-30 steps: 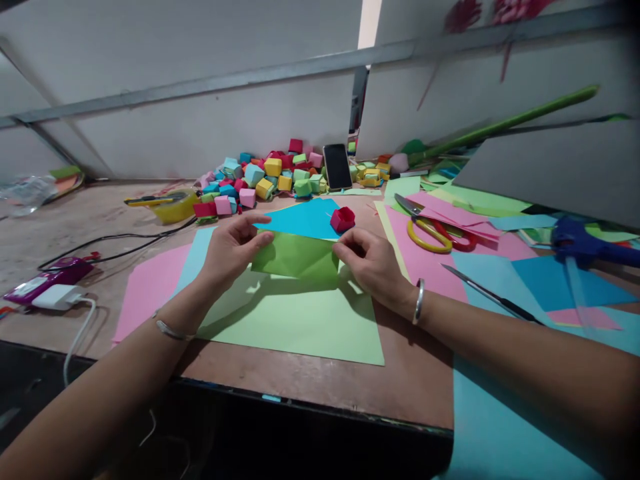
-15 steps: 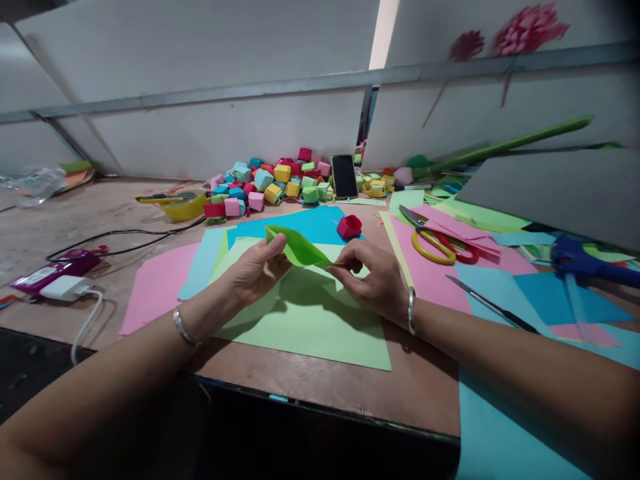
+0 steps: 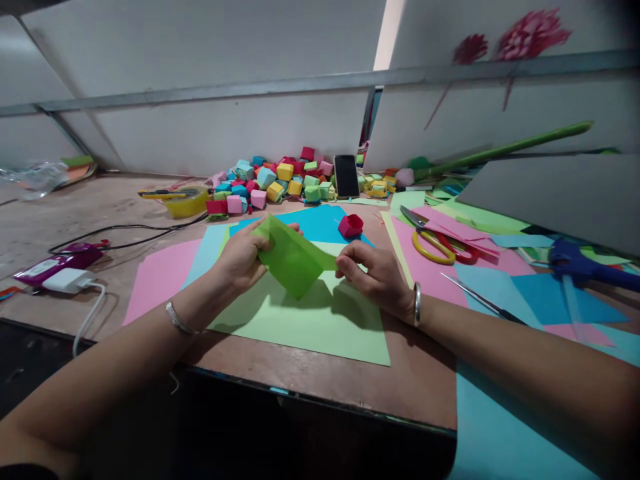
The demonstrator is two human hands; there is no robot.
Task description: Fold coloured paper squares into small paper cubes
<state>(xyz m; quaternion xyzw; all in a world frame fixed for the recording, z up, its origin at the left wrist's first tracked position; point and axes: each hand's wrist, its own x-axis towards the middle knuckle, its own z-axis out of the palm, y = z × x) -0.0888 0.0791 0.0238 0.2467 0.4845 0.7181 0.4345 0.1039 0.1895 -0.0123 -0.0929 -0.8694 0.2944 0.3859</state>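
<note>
A bright green sheet of paper (image 3: 293, 260) is held in the air between both hands, bent, with one broad face showing. My left hand (image 3: 245, 257) grips its left edge, thumb in front; some of the fingers are behind it. At the right corner, my right hand (image 3: 373, 273) pinches the sheet between thumb and forefinger. Beneath them lies a pale green sheet (image 3: 300, 333) on top of a blue sheet (image 3: 320, 217). A small dark pink folded paper piece (image 3: 351, 226), open at the top, sits just beyond my right hand.
Several coloured paper cubes (image 3: 275, 183) are piled at the back beside a phone (image 3: 347, 177). Scissors (image 3: 433, 243), a dark-handled pointed tool (image 3: 483, 298) and a blue glue gun (image 3: 590, 263) lie on the right. A yellow tub (image 3: 185, 203) and a purple device (image 3: 60, 263) are on the left.
The green paper has been turned: its curved, edge-on shape now shows a broad face hanging downward. My left hand has rolled over and moved slightly left; my right hand keeps its pinch.
</note>
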